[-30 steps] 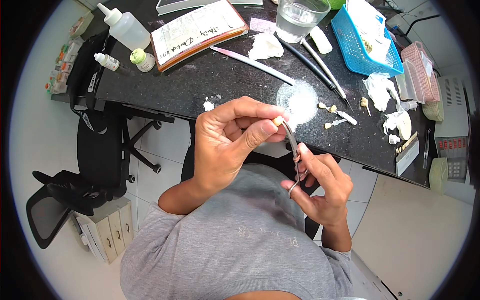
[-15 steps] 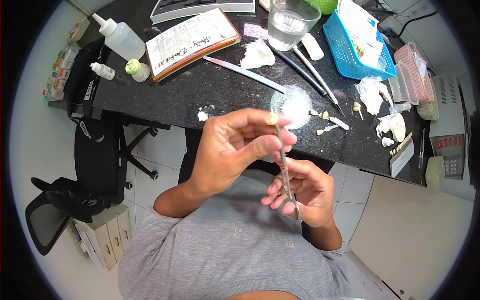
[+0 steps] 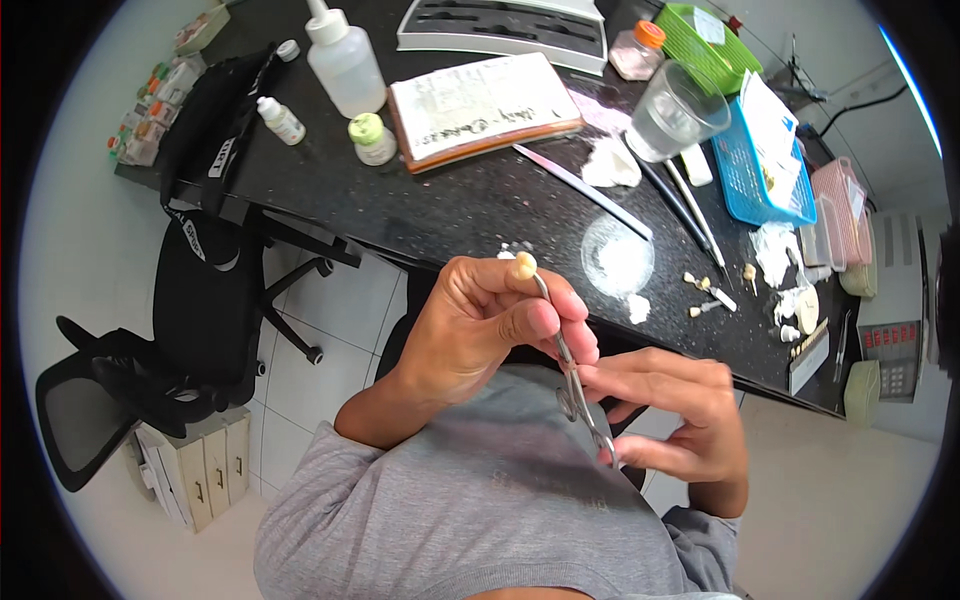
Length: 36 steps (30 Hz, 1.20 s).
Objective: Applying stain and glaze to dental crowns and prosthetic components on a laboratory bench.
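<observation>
My left hand (image 3: pixel 440 330) pinches the shank of a slim metal hemostat (image 3: pixel 566 362) between thumb and fingers. At the tool's far tip sits a small yellowish tooth crown (image 3: pixel 525 266), against my left index finger; the jaws are mostly hidden there. My right hand (image 3: pixel 695 410) is at the handle end, its thumb at a finger ring and its long fingers stretched along the tool's side. Both hands hold the tool in front of my grey shirt, short of the bench edge. Beyond them on the bench lies a round clear dish (image 3: pixel 618 257) with white powder.
On the dark speckled bench (image 3: pixel 480 220) stand a squeeze bottle (image 3: pixel 347 75), a glass of water (image 3: pixel 675 125) and a blue basket (image 3: pixel 738 185). A file-like strip (image 3: pixel 585 190), slim brushes (image 3: pixel 695 205) and small tooth pieces (image 3: pixel 715 290) lie nearer. A black chair (image 3: pixel 205 320) stands left.
My right hand has shifted right, and its fingers have straightened from a curl around the handles. The ring handles look differently turned. The bench appears lower and further right in view.
</observation>
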### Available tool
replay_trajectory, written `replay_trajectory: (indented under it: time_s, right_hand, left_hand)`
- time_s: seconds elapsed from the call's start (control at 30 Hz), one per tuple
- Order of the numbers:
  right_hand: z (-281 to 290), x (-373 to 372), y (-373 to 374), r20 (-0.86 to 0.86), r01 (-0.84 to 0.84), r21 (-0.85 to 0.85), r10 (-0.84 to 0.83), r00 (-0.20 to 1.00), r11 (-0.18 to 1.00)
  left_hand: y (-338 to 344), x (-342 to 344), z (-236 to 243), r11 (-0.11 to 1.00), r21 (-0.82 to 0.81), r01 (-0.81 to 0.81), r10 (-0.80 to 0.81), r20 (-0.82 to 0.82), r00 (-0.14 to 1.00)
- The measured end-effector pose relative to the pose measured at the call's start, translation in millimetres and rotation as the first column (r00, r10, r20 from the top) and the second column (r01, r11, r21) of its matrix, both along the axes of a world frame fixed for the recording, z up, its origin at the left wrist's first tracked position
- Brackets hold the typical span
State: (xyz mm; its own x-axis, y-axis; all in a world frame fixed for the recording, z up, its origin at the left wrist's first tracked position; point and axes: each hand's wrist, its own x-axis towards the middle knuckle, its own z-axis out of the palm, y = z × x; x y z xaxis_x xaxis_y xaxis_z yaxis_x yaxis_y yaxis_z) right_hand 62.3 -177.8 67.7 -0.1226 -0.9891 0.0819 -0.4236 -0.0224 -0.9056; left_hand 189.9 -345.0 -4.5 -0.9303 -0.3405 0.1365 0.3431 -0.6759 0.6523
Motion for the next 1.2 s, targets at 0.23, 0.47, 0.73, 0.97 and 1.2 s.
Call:
replay_trajectory:
  time_s: [0.23,0.47,0.73,0.97,1.2]
  right_hand:
    - [51.7,-35.7,-83.3,-0.765,0.018,-0.027,-0.033,0.643,0.999]
    - [24.1,-67.7,-211.1,-0.859,-0.234,0.266,0.340,0.383,0.935]
    - [25.1,-76.9,-235.8,-0.777,-0.252,0.390,0.463,0.427,0.886]
    - [44.8,-107.9,-238.9,-0.802,-0.352,0.155,0.325,0.501,0.923]
    - [65.3,-137.8,-301.5,-0.884,0.114,0.334,0.269,0.382,0.936]
  left_hand:
    - [-28.3,21.2,-7.1,0.995,-0.002,-0.099,0.098,0.131,0.987]
    - [-33.8,32.3,-16.1,0.998,0.009,-0.063,0.059,0.213,0.975]
    - [-43.3,42.6,-26.4,0.998,0.049,-0.038,0.026,0.226,0.974]
    - [-49.0,40.9,-28.6,0.995,0.095,-0.019,-0.003,0.230,0.973]
    - [-43.9,38.3,-31.8,0.997,0.078,-0.016,-0.003,0.238,0.971]
